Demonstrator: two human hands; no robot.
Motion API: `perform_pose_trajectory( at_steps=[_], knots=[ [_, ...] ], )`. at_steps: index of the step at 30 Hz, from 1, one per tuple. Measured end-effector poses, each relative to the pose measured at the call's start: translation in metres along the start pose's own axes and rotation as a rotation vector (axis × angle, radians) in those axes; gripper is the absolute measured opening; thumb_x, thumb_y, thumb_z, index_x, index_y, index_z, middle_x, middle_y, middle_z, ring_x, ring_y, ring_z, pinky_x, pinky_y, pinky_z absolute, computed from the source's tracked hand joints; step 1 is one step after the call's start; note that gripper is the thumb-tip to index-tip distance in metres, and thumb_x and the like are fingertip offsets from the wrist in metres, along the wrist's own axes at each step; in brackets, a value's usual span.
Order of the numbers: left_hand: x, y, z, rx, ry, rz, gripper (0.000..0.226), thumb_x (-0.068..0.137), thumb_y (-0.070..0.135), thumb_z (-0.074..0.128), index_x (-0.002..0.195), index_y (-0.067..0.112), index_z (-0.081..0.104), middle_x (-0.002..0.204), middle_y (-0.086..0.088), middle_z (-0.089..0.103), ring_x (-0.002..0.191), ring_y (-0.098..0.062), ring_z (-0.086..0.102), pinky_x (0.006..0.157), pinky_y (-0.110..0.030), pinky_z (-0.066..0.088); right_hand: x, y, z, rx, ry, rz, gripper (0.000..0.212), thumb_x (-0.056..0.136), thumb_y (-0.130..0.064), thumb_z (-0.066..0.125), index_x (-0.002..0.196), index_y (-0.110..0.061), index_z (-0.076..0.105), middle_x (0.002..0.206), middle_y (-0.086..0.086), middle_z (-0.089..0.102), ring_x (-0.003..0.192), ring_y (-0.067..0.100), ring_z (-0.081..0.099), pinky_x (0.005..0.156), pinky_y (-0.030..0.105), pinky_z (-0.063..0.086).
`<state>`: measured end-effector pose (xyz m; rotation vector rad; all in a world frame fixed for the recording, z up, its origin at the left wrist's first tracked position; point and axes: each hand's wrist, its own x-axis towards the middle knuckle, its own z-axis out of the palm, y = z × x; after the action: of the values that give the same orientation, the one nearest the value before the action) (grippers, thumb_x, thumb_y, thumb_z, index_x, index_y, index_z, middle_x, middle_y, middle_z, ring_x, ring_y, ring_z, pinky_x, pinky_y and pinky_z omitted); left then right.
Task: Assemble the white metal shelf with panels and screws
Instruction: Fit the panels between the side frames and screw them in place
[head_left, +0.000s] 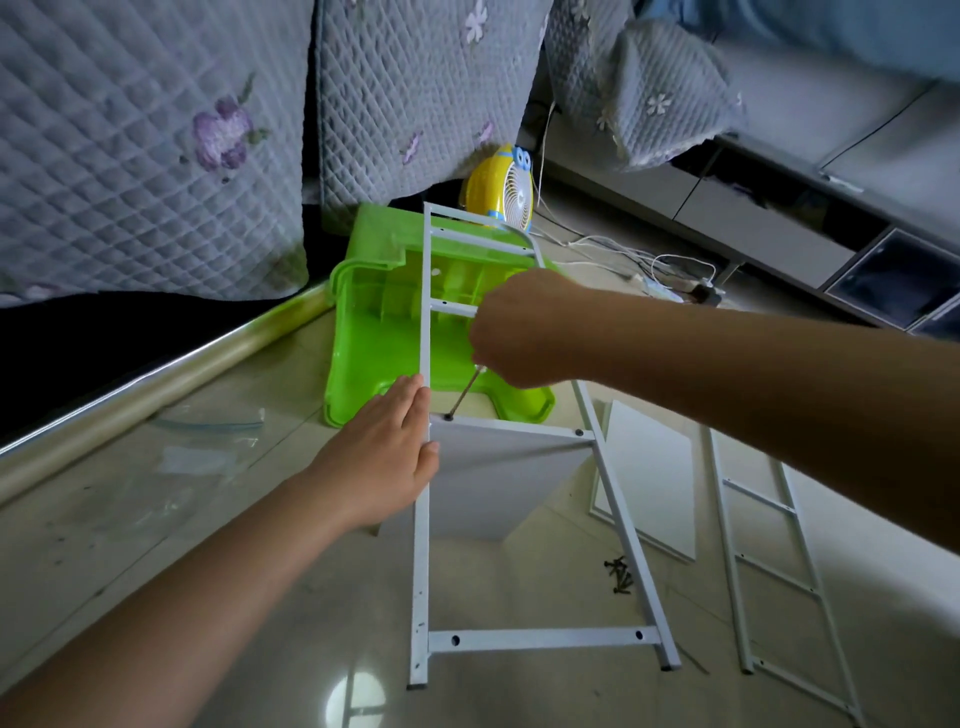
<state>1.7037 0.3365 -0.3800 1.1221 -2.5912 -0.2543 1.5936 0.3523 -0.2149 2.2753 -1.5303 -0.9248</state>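
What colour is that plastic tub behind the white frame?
Bright green. The tub lies on the floor behind the frame, seen in the head view.

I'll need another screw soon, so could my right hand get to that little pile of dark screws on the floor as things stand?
Probably yes. The screws lie bare beside the frame, nothing covering them, but the right hand grips the screwdriver now.
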Motion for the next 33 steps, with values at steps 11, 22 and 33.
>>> perform_pose_trajectory(
  at_steps=[11,22,33],
  knots=[
    [-0.004,0.0,0.009,-0.152,0.022,-0.05,0.068,0.082,0.03,0.024,0.119,-0.022,0.048,0.126,-0.038,0.047,0.116,-0.05,0.049,0.093,-0.052,0.04,-0.002,-0.006,0.013,-0.117,0.007,-0.004,0.029,0.095,-0.017,0.038,0.066,-0.012,0.042,0.058,0.002,0.035,0.047,0.016,0.026,0.045,0.019,0.025],
    [-0.004,0.0,0.006,-0.124,0.01,-0.031,0.094,0.071,0.046,-0.001,0.139,-0.014,0.022,0.149,-0.028,0.018,0.139,-0.037,0.023,0.112,-0.038,0.023,-0.002,0.001,0.02,0.159,-0.078,0.18,0.028,0.098,-0.019,0.033,0.092,-0.007,0.058,0.069,0.0,0.04,0.076,0.022,0.044,0.06,0.027,0.038],
    [0.01,0.014,-0.02,0.186,-0.272,-0.011,0.079,0.077,0.043,0.001,0.148,0.01,0.004,0.157,-0.005,-0.004,0.145,-0.017,-0.006,0.116,-0.038,0.003,-0.084,0.057,0.145,0.777,-0.205,0.593,0.034,0.101,-0.026,0.024,0.076,-0.009,0.039,0.079,0.009,0.046,0.061,0.022,0.049,0.051,0.022,0.036]
  ],
)
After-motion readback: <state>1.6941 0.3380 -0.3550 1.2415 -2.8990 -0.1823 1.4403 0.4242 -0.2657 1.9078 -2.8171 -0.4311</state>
